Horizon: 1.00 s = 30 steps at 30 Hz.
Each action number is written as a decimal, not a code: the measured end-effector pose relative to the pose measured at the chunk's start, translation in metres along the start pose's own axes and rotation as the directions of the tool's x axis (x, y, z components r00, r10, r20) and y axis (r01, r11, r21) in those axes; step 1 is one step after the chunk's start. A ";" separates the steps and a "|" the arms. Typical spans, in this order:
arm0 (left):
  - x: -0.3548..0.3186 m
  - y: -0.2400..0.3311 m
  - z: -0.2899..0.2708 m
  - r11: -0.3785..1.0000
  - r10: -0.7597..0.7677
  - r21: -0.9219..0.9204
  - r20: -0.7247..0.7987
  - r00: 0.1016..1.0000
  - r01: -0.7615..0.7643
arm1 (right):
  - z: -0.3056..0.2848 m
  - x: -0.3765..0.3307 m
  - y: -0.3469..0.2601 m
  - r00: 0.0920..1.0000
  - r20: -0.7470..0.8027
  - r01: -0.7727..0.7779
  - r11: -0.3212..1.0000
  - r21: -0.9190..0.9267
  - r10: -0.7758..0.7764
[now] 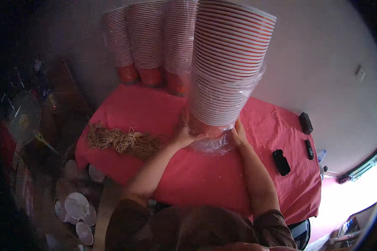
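My left grip (186, 137) and right grip (239, 134) clasp the tall cup stack (230, 54) low on both sides; I judge it light, crushable, slippery in plastic film (211, 146).

Light is dim, with glare from an opening (363, 185) at right and blackened, warped edges.

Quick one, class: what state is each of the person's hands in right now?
Left hand: closed around the left side of the tall cup stack, near its bottom.
Right hand: holding the same stack low on its right side.
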<state>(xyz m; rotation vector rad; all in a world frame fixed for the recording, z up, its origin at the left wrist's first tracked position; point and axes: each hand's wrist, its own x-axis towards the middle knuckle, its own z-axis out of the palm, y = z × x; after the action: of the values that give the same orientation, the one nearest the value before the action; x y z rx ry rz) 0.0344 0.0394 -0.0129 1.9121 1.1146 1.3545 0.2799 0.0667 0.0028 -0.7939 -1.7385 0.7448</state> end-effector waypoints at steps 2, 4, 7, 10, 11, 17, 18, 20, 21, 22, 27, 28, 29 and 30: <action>-0.002 0.003 -0.002 0.988 -0.014 -0.153 -0.034 0.999 0.009 | 0.005 0.001 -0.009 1.000 0.003 -0.009 0.999 0.032 0.009; 0.001 0.013 0.001 0.949 0.111 -0.272 -0.184 0.977 -0.159 | -0.003 0.000 -0.003 1.000 0.012 -0.008 1.000 -0.024 0.008; 0.001 0.035 -0.013 0.979 0.202 0.008 -0.160 0.966 -0.203 | -0.002 -0.001 -0.008 0.999 0.026 -0.039 0.999 -0.010 0.039; 0.001 0.050 -0.014 0.928 0.294 0.255 -0.047 0.955 -0.273 | -0.002 0.001 -0.004 0.998 0.048 -0.051 0.998 0.048 0.049; 0.000 0.052 -0.013 0.928 0.292 0.256 -0.049 0.955 -0.270 | -0.004 0.001 0.000 0.998 0.061 -0.029 0.999 0.038 0.027; -0.003 0.047 -0.006 0.908 0.321 0.322 -0.125 0.939 -0.268 | 0.001 0.003 -0.001 0.982 -0.153 0.114 0.993 0.036 -0.107; -0.004 0.046 -0.006 0.924 0.289 0.298 -0.132 0.948 -0.240 | 0.000 0.003 -0.007 0.983 -0.148 0.114 0.993 0.038 -0.108; -0.007 0.043 -0.007 0.939 0.253 0.273 -0.143 0.957 -0.208 | -0.002 0.005 -0.020 0.982 -0.133 0.124 0.987 -0.106 -0.138; -0.006 0.047 -0.006 0.951 0.223 0.250 -0.140 0.965 -0.184 | -0.005 0.005 -0.021 0.982 -0.133 0.123 0.986 -0.111 -0.137; -0.006 0.049 -0.005 0.961 0.193 0.226 -0.136 0.972 -0.159 | -0.009 0.005 -0.022 0.981 -0.138 0.125 0.987 -0.104 -0.139; -0.005 0.043 -0.005 0.957 0.182 0.251 -0.139 0.973 -0.143 | -0.017 0.011 -0.041 0.996 -0.058 0.072 0.997 0.023 -0.070; -0.004 0.044 -0.004 0.957 0.177 0.255 -0.136 0.975 -0.138 | -0.022 0.012 -0.039 0.996 -0.044 0.073 0.997 0.009 -0.072; -0.004 0.044 -0.002 0.958 0.178 0.251 -0.136 0.975 -0.140 | -0.027 0.013 -0.038 0.997 -0.030 0.074 0.997 -0.005 -0.074; -0.004 0.042 -0.003 0.960 0.182 0.240 -0.140 0.973 -0.145 | -0.030 0.016 -0.039 0.997 -0.027 0.074 0.997 -0.004 -0.075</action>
<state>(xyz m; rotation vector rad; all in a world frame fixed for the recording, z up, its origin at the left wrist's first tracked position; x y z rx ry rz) 0.0445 0.0145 0.0198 2.1303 1.2599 1.5522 0.2985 0.0594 0.0508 -0.7339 -1.7360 0.6786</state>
